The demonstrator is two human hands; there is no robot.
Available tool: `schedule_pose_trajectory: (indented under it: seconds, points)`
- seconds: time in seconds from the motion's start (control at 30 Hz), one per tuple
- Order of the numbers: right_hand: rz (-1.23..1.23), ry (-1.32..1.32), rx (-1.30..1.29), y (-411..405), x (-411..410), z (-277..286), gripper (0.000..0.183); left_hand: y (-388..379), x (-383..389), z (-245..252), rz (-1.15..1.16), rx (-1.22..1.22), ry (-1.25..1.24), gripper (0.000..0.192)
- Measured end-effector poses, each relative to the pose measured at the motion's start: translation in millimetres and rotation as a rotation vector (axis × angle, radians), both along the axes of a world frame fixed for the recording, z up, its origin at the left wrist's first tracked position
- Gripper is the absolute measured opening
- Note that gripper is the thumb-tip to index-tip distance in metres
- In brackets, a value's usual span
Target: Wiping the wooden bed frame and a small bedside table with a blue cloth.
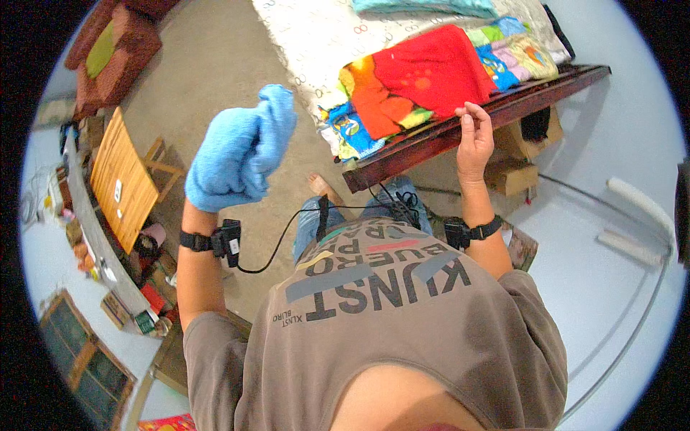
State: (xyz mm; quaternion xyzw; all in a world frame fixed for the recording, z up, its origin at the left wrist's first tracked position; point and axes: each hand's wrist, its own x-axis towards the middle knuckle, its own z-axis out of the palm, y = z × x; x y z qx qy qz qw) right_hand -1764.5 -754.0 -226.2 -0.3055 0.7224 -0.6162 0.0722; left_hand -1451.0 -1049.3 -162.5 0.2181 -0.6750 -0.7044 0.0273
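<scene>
A fluffy blue cloth (232,151) is bunched over my left hand, which is hidden beneath it; the wrist comes out below the cloth. Whether the fingers grip it cannot be seen. My right hand (475,141) is raised by the dark wooden edge of the bed, holding nothing, with its fingers loosely bent and apart. Just beyond it lies a folded red and orange fleecy cloth (431,75) on a colourful patterned cloth (498,64). Farther back, a folded turquoise cloth (426,5) rests on the white patterned bed cover (318,32).
The bed's dark wooden rail (399,156) runs before my knees. Cardboard boxes (512,175) stand beneath its right end. A black cable (280,237) leads from the left wrist device across my lap. At the left are a wooden table (121,183) and a reddish-brown armchair (129,51).
</scene>
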Motion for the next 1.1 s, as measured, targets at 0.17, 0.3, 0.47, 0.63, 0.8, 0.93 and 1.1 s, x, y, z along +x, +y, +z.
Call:
schedule_pose_trajectory:
  seconds: [0.17,0.3,0.47,0.63,0.8,0.93,1.1]
  points:
    - [-0.321,0.496,0.273,2.9,16.7,7.6,0.026,25.7,-46.0,-17.0,-0.255,-0.053,0.099,0.009]
    - [-0.535,0.070,0.104,18.6,4.1,-25.2,0.040,42.3,-55.3,-56.1,-0.324,-0.264,0.091,0.017]
    - [-0.620,-0.095,-0.030,0.9,14.1,-23.1,0.047,44.4,-44.0,-93.2,-0.353,-0.418,0.069,0.035]
    - [-0.699,-0.143,-0.090,-0.6,30.1,-27.7,0.049,27.7,-82.5,-65.2,-0.754,-0.988,-0.101,0.044]
    - [-0.648,-0.163,-0.012,-29.4,74.6,-31.9,0.054,37.7,-115.6,-78.5,-0.781,-1.348,0.203,0.038]
    - [-0.679,0.000,0.313,-37.8,94.9,-38.0,0.056,61.4,-126.9,-132.3,-0.817,-1.243,0.462,0.017]
    - [-0.760,-0.042,0.238,-50.1,99.5,-39.0,0.053,70.1,-144.5,-127.0,-1.071,-1.303,0.442,0.011]
